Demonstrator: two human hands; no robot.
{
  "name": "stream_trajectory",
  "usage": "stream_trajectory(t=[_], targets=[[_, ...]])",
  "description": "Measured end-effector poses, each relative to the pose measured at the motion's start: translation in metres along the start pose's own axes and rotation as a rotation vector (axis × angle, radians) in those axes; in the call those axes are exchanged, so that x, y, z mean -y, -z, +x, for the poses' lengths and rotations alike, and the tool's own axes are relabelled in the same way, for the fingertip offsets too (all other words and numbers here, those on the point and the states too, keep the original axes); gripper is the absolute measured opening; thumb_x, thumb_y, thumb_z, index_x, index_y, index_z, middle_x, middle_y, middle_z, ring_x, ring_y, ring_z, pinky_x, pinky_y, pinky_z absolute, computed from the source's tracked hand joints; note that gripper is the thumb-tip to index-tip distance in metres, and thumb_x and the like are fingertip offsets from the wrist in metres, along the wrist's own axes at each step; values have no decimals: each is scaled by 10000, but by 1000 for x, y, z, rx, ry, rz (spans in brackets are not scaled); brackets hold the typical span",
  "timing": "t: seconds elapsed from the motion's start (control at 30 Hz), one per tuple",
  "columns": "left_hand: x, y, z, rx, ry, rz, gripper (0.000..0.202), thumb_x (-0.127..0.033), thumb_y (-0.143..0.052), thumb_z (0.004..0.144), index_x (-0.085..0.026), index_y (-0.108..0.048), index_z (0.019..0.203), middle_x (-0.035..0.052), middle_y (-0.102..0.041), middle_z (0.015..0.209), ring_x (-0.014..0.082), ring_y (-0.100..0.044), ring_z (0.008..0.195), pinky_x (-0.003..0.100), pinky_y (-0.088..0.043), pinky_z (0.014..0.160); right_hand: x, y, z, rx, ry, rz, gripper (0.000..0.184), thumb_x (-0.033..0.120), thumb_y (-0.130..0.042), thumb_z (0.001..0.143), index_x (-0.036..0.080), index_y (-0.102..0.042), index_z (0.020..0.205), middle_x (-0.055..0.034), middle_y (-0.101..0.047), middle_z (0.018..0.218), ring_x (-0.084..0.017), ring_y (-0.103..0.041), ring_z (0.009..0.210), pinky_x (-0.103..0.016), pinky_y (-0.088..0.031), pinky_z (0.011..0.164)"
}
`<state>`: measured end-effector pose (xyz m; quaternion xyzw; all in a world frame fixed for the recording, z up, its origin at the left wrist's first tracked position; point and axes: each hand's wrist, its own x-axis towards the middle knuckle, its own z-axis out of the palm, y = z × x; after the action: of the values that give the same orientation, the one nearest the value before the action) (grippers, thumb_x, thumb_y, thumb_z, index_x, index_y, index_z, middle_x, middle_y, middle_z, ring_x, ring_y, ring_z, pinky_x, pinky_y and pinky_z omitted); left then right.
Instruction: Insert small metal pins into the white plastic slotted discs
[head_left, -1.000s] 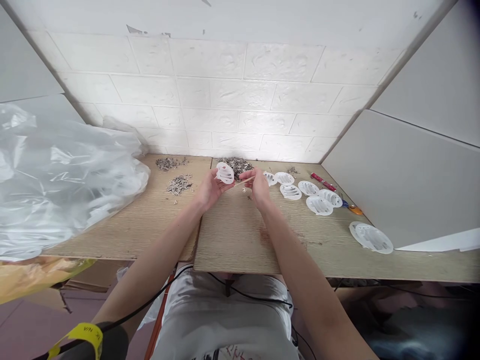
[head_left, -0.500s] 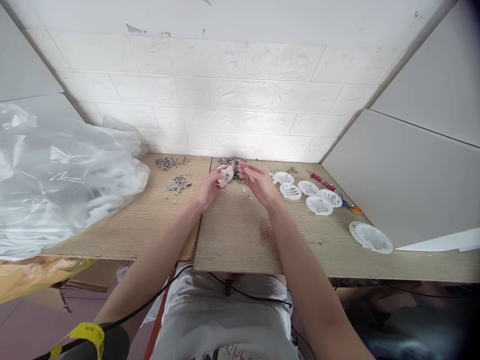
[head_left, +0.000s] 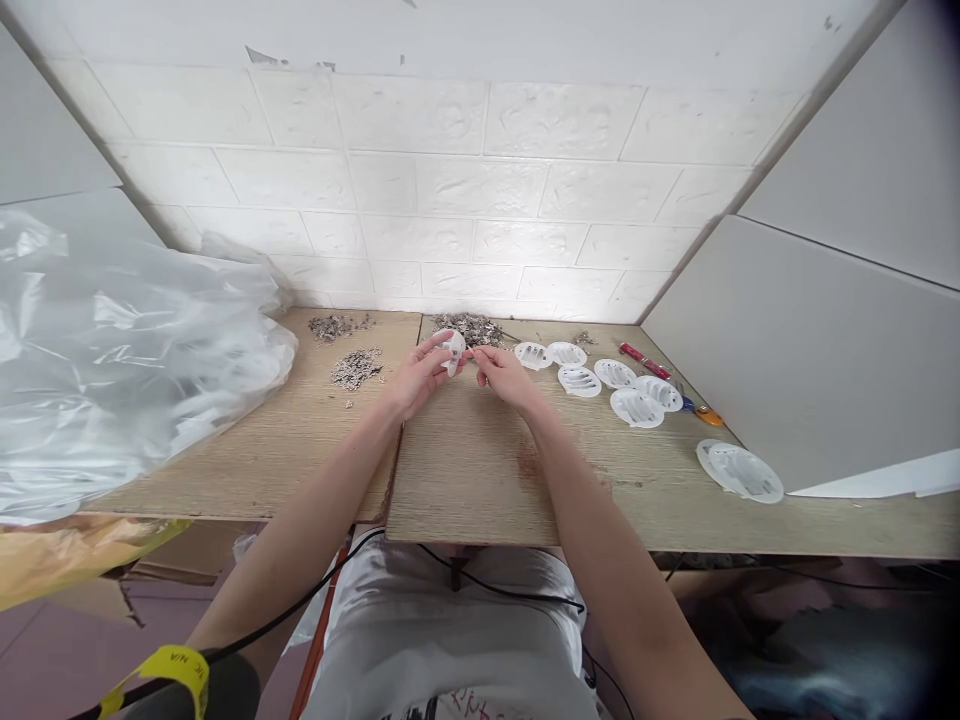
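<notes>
My left hand (head_left: 421,378) grips a white slotted plastic disc (head_left: 454,346), raised a little above the wooden table. Close on its right, my right hand (head_left: 501,372) has its fingertips pinched together at the disc's edge; whatever they hold is too small to make out. Behind both hands lies a dark heap of small metal parts (head_left: 480,327), partly covered by the disc and fingers. Several similar white discs (head_left: 578,381) are spread on the table to the right of my right hand.
Two smaller piles of metal parts (head_left: 357,369) lie on the left board. A large clear plastic bag (head_left: 135,360) bulges over the table's left side. At the right are a red tool (head_left: 645,361), an orange-handled tool (head_left: 708,415) and stacked discs (head_left: 741,471). A white brick-pattern wall (head_left: 480,190) stands behind.
My right hand has moved left and down to the disc, its fingers going from spread to pinched. My left hand still holds the disc in about the same place.
</notes>
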<state>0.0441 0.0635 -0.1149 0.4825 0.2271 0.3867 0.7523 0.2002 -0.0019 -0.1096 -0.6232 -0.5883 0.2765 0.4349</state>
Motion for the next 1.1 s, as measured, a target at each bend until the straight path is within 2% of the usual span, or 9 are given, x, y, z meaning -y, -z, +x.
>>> stream_trajectory(t=[0.1, 0.2, 0.33, 0.47, 0.63, 0.8, 0.97, 1.1], targets=[[2, 1, 0, 37, 6, 22, 534, -239, -630, 781, -205, -548, 1308, 77, -695, 1047, 159, -674, 908, 376, -484, 977, -3, 1, 1, -27, 48, -171, 309, 358, -413, 922, 193, -654, 820, 13, -551, 579, -137, -476, 571, -261, -338, 588], [4, 0, 0, 83, 5, 47, 547, -244, -581, 789, -235, -535, 1334, 65, -678, 1066, 153, -668, 910, 370, -496, 973, -4, 3, 1, -19, 12, -226, 276, 338, -486, 887, 189, -703, 809, -8, -627, 645, -142, -507, 591, -265, -345, 586], [8, -1, 0, 84, 29, 39, 476, -236, -560, 762, -253, -538, 1238, 38, -658, 1011, 145, -659, 841, 377, -534, 904, -4, 4, 0, -6, 15, -215, 197, 283, -581, 821, 190, -752, 792, -25, -701, 740, -165, -562, 663, -278, -386, 631], [12, 1, 1, 57, 53, 26, 348, -321, -582, 790, -237, -481, 1113, 48, -649, 992, 174, -664, 861, 404, -553, 849, -6, 1, 0, 13, 50, -169, 155, 242, -623, 782, 199, -770, 757, -30, -729, 779, -183, -596, 700, -296, -424, 674], [14, 0, 1, 18, 23, 81, 344, -401, -596, 842, -226, -449, 1100, 56, -651, 998, 174, -669, 836, 407, -574, 801, -4, -1, -1, 20, 60, -184, 140, 226, -625, 776, 201, -761, 756, -28, -721, 771, -180, -589, 694, -289, -409, 667], [9, -3, -2, -73, 37, 108, 333, -400, -588, 863, -209, -523, 1127, 69, -665, 952, 169, -663, 712, 377, -585, 708, 1, -4, -2, 54, 102, -307, 324, 296, -477, 891, 184, -712, 698, -19, -643, 646, -151, -498, 592, -278, -332, 597], [9, -4, -1, -113, -8, 241, 339, -447, -544, 881, -155, -647, 1018, 94, -687, 903, 169, -647, 645, 329, -561, 628, 3, -4, -3, 62, 101, -268, 211, 303, -583, 831, 189, -740, 749, -29, -700, 773, -143, -522, 650, -264, -357, 624], [14, -3, -1, -157, -75, 386, 404, -480, -504, 890, -122, -690, 911, 102, -691, 819, 171, -626, 581, 317, -528, 576, 6, 0, -6, 159, 26, -177, 204, 319, -615, 794, 182, -748, 720, -8, -647, 622, -122, -495, 550, -259, -346, 557]])
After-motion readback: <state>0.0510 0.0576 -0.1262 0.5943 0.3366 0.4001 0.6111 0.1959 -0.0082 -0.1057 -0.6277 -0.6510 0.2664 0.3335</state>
